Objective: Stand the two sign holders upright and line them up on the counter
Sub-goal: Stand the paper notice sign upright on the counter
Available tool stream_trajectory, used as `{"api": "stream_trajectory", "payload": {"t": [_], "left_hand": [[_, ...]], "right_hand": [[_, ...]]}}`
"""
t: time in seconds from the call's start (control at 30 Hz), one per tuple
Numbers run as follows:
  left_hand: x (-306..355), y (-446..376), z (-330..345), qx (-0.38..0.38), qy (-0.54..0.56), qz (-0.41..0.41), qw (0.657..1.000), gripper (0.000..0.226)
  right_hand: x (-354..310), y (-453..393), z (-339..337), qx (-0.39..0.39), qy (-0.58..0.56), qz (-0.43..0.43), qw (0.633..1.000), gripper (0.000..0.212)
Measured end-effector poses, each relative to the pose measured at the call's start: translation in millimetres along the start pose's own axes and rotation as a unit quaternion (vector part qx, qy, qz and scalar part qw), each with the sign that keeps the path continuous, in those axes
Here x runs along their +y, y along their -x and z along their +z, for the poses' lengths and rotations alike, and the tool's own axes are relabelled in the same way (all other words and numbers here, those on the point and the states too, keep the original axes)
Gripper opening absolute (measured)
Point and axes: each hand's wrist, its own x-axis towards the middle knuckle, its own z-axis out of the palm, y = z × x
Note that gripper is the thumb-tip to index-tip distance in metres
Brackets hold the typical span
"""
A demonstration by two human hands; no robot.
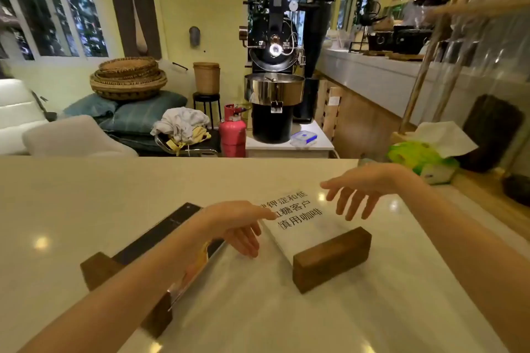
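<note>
Two sign holders lie flat on the pale counter (86, 195). The right sign holder (332, 262) has a dark wooden block base and a clear panel with black Chinese text pointing away from me. The left sign holder (155, 235) has a dark panel and a wooden base, partly hidden under my left forearm. My left hand (243, 226) hovers with fingers apart at the left edge of the clear panel. My right hand (358, 195) is spread open above the panel's far right corner. Neither hand grips anything.
A green tissue pack (424, 157) sits at the counter's right end beside wooden poles. Beyond the counter's far edge stand a coffee roaster (275, 66), a pink gas cylinder (233, 135), stacked baskets on cushions and a white chair.
</note>
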Motion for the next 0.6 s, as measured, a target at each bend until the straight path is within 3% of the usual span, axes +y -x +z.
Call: {"api": "stream_trajectory", "payload": {"t": [0.13,0.33,0.43,0.6], "left_hand": [[-2,3,9,-0.007,0.042,-0.013,0.999,0.058],[-9,-5,21,0.03,0.105,0.035,0.993,0.042],[-10,-5,26,0.021,0.097,0.058,0.993,0.013],[-12,-7,33,0.004,0.121,0.086,0.989,0.01]], "right_hand": [[16,-10,11,0.026,-0.072,0.001,0.997,0.056],[28,-32,24,0.035,-0.137,-0.014,0.99,0.058],[28,-34,29,0.042,-0.124,-0.023,0.991,0.055],[27,-29,29,0.045,-0.04,-0.052,0.997,0.054]]}}
